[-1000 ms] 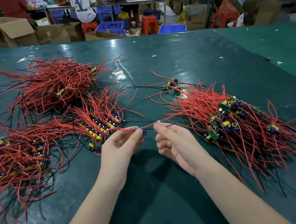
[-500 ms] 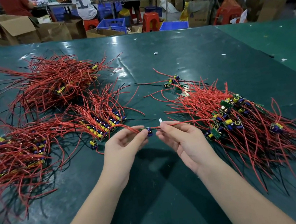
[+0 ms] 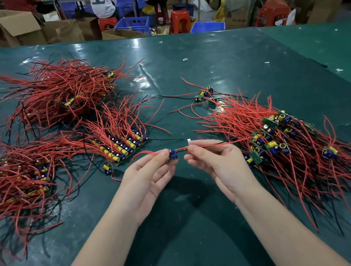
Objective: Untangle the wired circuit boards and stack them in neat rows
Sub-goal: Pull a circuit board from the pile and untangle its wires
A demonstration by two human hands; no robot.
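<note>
My left hand (image 3: 147,178) pinches a small circuit board (image 3: 173,156) with blue and yellow parts between thumb and fingertips, just above the green table (image 3: 216,63). My right hand (image 3: 217,163) pinches that board's red wire (image 3: 208,145), which runs right into the tangled heap of wired boards (image 3: 282,139). A neat row of stacked boards (image 3: 124,148) lies just left of my left hand, wires fanning up and back. One loose board (image 3: 108,167) sits at the row's near end.
More red-wire bundles lie at the left (image 3: 15,179) and back left (image 3: 61,93). A few separate boards (image 3: 204,93) rest behind the right heap. Beyond the table's far edge are cardboard boxes (image 3: 6,28), blue crates (image 3: 133,25), red stools and people.
Both hands have shifted slightly right and closer together, with the pinched board drawn further along its wire; the camera view has tilted down a little.
</note>
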